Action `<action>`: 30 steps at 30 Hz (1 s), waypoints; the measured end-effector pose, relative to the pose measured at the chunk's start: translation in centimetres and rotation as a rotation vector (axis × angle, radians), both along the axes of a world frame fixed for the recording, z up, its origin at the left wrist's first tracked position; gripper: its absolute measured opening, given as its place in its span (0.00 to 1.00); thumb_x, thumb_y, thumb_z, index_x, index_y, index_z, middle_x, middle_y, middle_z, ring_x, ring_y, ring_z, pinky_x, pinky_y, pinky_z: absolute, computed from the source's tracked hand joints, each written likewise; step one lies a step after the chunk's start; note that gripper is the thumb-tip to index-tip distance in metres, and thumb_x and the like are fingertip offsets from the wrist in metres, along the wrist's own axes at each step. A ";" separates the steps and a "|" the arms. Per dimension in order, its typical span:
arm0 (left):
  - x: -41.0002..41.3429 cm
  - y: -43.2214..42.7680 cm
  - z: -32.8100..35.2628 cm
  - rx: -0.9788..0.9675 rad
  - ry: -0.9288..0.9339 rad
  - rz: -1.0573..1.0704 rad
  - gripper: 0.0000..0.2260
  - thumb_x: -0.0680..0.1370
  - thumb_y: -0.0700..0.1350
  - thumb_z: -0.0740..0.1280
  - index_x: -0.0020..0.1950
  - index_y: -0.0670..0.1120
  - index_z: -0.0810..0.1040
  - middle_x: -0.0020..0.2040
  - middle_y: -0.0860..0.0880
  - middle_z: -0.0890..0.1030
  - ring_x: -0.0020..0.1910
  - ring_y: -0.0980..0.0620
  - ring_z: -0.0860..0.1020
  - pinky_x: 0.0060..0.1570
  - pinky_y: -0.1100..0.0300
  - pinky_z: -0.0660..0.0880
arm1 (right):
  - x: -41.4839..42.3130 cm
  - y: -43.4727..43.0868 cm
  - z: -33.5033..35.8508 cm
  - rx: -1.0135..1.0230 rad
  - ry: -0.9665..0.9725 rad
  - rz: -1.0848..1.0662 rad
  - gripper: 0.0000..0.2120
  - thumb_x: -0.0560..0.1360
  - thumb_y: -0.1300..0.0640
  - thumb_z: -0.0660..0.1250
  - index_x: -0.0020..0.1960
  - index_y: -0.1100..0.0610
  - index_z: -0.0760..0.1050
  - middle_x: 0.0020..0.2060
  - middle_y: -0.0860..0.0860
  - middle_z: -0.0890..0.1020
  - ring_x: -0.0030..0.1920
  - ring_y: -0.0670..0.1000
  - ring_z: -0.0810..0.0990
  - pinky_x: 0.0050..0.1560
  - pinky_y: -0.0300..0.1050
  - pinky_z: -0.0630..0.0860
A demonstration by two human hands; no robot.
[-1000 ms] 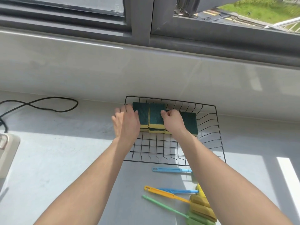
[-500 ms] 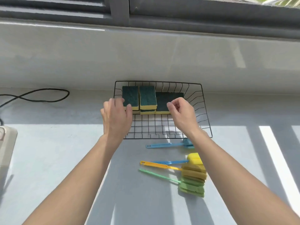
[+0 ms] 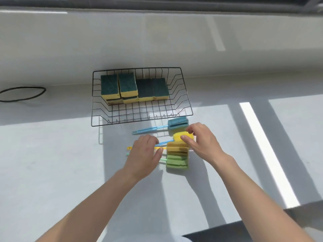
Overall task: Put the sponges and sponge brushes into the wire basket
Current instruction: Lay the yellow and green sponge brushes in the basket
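Brush handles [image 3: 158, 148] partly hidden (under left hand [image 3: 146, 157]).

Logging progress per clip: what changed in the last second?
Both hands left the black wire basket: the left hand now over the brush handles, the right hand touching the yellow sponge brush head. The green-and-yellow sponges stayed stacked in the basket.

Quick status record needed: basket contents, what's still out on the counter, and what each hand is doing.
basket: wire basket against the back wall
in basket: green-and-yellow sponges stacked along its far side
still out: sponge brushes on the counter in front of the basket; blue brush lies apart, nearest the basket
left hand: open, over the brush handles
right hand: fingers on the yellow brush head, grip not clearly closed
other: black cable far left
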State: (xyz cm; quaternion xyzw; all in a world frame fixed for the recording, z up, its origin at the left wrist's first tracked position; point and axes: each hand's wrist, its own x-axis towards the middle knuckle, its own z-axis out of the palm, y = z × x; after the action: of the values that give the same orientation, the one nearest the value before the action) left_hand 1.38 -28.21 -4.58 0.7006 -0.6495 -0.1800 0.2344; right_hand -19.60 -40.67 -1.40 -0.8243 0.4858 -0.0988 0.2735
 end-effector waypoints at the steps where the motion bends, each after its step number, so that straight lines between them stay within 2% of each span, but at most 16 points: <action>1: -1.0 0.2 -0.1 0.010 -0.009 -0.035 0.09 0.78 0.47 0.67 0.51 0.42 0.77 0.47 0.46 0.78 0.47 0.42 0.74 0.49 0.46 0.72 | -0.2 0.4 0.0 -0.001 0.022 0.041 0.14 0.75 0.47 0.71 0.54 0.56 0.77 0.49 0.50 0.79 0.51 0.53 0.74 0.51 0.47 0.72; 5: -3.7 1.1 -0.5 0.054 -0.019 -0.087 0.10 0.77 0.47 0.68 0.50 0.41 0.76 0.46 0.45 0.78 0.46 0.42 0.75 0.49 0.45 0.73 | 0.2 1.6 -0.8 -0.020 0.220 0.204 0.25 0.69 0.40 0.73 0.60 0.52 0.76 0.54 0.49 0.78 0.55 0.54 0.73 0.55 0.51 0.72; 7: -4.2 1.8 -1.0 0.067 -0.008 -0.094 0.12 0.77 0.50 0.68 0.51 0.42 0.76 0.46 0.46 0.78 0.47 0.43 0.75 0.50 0.47 0.72 | 0.4 1.9 -1.5 -0.008 0.302 0.213 0.25 0.68 0.41 0.74 0.60 0.52 0.75 0.54 0.50 0.76 0.56 0.54 0.72 0.55 0.52 0.73; 10: -4.6 2.4 -1.3 0.093 0.003 -0.107 0.18 0.76 0.57 0.66 0.51 0.42 0.77 0.47 0.46 0.77 0.47 0.44 0.75 0.50 0.49 0.72 | 0.3 2.2 -2.4 0.015 0.317 0.187 0.24 0.71 0.46 0.74 0.61 0.54 0.74 0.56 0.52 0.75 0.58 0.56 0.71 0.56 0.53 0.73; 15: -5.3 2.4 -1.6 0.107 0.027 -0.168 0.23 0.73 0.59 0.70 0.53 0.41 0.77 0.48 0.45 0.78 0.49 0.43 0.75 0.50 0.49 0.72 | -0.5 2.2 -2.8 0.095 0.211 0.146 0.15 0.74 0.52 0.71 0.58 0.57 0.75 0.54 0.54 0.75 0.58 0.56 0.71 0.58 0.53 0.72; 20: -5.6 2.3 -1.8 0.126 0.043 -0.276 0.26 0.66 0.60 0.75 0.55 0.45 0.77 0.49 0.49 0.77 0.47 0.47 0.74 0.48 0.54 0.72 | -2.3 1.6 -1.8 0.124 0.063 0.060 0.12 0.76 0.53 0.71 0.55 0.57 0.75 0.50 0.52 0.74 0.55 0.54 0.70 0.55 0.49 0.70; 26: -6.3 1.9 -2.5 0.165 -0.008 -0.301 0.19 0.66 0.47 0.72 0.55 0.45 0.78 0.50 0.49 0.78 0.48 0.45 0.75 0.48 0.49 0.74 | -3.4 0.7 0.1 0.138 -0.024 0.072 0.09 0.75 0.54 0.71 0.54 0.55 0.75 0.48 0.48 0.73 0.51 0.51 0.69 0.50 0.44 0.67; 30: -6.3 1.3 -2.5 0.190 -0.008 -0.288 0.17 0.69 0.46 0.71 0.57 0.45 0.78 0.52 0.48 0.79 0.50 0.44 0.75 0.48 0.49 0.74 | -3.2 0.0 1.4 0.151 -0.066 0.075 0.09 0.76 0.55 0.71 0.54 0.56 0.76 0.49 0.49 0.74 0.51 0.51 0.71 0.50 0.43 0.66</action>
State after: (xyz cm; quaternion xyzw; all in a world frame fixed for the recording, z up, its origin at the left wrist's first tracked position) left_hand -4.96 -26.91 -7.11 0.6200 -0.7241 -0.2695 0.1367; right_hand -22.76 -40.65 0.03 -0.8152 0.4514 -0.0789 0.3543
